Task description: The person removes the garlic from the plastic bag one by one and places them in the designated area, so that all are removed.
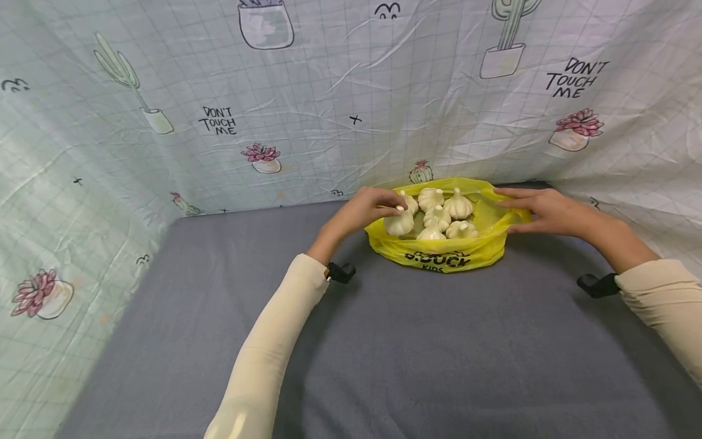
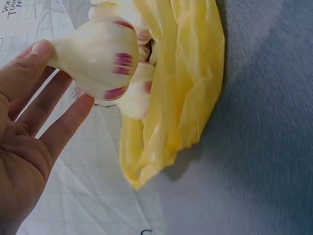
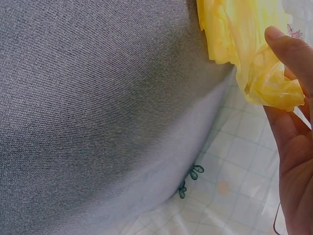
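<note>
A yellow plastic bag [image 1: 433, 263] with dark lettering stands with its mouth spread, and several white garlic bulbs [image 1: 458, 205] sit inside. My left hand [image 1: 368, 213] pinches one garlic bulb [image 1: 399, 223] by its stem between thumb and forefinger, over the bag's left end. Purple-red streaks mark that bulb [image 2: 100, 58] in the left wrist view, where the other fingers extend below it. At the bag's right end, my right hand [image 1: 554, 212] rests with spread, fairly straight fingers against the plastic. In the right wrist view, the bag's crumpled end [image 3: 271, 81] lies between thumb and fingers.
Grey cloth [image 1: 439, 353] covers the table. A pale grid-patterned curtain [image 1: 329, 91] with drawn potted plants hangs behind it and along the left side. The bag stands near the table's back edge, close to this curtain. Black straps with small cameras [image 1: 341, 272] circle both wrists.
</note>
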Action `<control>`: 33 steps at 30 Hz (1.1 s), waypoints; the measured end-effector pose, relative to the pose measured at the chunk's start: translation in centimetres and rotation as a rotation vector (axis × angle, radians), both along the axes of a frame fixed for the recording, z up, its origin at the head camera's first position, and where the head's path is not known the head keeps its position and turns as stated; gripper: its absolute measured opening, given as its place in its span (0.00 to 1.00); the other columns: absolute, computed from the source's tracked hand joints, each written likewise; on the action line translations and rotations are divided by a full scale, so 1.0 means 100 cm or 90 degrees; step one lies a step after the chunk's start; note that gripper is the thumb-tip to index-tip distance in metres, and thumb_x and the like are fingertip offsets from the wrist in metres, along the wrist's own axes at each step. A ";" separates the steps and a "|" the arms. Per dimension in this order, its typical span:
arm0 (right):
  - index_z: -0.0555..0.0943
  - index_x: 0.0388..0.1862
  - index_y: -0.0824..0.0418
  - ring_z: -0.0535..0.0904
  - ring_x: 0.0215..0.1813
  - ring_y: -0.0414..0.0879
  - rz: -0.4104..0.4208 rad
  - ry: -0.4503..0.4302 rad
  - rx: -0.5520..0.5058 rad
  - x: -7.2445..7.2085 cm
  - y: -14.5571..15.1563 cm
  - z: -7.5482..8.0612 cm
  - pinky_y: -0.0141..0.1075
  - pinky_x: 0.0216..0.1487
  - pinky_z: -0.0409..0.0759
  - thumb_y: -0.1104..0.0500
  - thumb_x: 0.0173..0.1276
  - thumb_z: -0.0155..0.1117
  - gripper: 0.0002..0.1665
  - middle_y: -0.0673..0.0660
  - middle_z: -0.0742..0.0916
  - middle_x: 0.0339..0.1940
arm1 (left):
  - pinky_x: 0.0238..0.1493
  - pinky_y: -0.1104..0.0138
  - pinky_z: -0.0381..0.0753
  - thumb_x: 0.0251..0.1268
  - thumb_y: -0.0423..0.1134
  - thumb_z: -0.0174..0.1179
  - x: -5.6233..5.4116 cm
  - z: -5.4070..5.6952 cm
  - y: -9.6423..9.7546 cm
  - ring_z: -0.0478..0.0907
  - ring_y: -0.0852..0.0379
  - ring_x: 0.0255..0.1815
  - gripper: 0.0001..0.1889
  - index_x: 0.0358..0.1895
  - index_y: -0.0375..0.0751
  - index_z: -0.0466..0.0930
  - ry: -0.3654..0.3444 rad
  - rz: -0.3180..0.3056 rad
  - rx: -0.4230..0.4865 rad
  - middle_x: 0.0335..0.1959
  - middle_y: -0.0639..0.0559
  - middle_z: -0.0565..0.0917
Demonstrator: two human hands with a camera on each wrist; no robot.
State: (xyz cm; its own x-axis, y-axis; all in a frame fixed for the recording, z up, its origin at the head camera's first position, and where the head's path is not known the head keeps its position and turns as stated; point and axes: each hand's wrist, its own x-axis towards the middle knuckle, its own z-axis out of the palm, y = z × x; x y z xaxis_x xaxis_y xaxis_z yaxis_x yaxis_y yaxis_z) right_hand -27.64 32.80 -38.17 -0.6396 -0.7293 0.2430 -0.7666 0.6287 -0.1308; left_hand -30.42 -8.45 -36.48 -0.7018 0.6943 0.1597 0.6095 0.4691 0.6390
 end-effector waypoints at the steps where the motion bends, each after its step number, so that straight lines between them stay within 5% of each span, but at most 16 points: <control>1: 0.85 0.59 0.65 0.75 0.35 0.39 0.003 0.002 -0.002 0.000 0.000 0.000 0.41 0.36 0.78 0.57 0.48 0.85 0.37 0.67 0.79 0.68 | 0.52 0.69 0.81 0.73 0.37 0.63 0.001 0.001 -0.002 0.84 0.61 0.51 0.12 0.54 0.42 0.87 0.002 0.001 0.000 0.51 0.52 0.88; 8: 0.85 0.59 0.65 0.78 0.37 0.40 0.013 0.014 -0.010 0.001 -0.001 0.002 0.43 0.37 0.79 0.58 0.48 0.85 0.37 0.68 0.79 0.68 | 0.50 0.66 0.83 0.71 0.38 0.64 0.011 0.010 -0.020 0.84 0.60 0.50 0.13 0.54 0.39 0.88 -0.026 0.017 0.029 0.50 0.51 0.88; 19: 0.85 0.59 0.66 0.74 0.34 0.37 0.017 0.019 -0.013 0.001 0.001 0.000 0.41 0.35 0.77 0.58 0.48 0.85 0.36 0.68 0.80 0.67 | 0.47 0.66 0.85 0.67 0.37 0.69 0.017 0.022 -0.040 0.87 0.59 0.46 0.11 0.50 0.39 0.90 -0.008 0.061 0.047 0.44 0.51 0.91; 33: 0.85 0.60 0.65 0.76 0.37 0.39 0.018 0.015 -0.008 0.001 0.002 -0.001 0.43 0.37 0.79 0.57 0.49 0.85 0.37 0.68 0.79 0.67 | 0.47 0.64 0.86 0.68 0.37 0.68 0.012 0.016 -0.078 0.88 0.58 0.46 0.10 0.49 0.42 0.91 0.030 0.093 0.033 0.44 0.50 0.91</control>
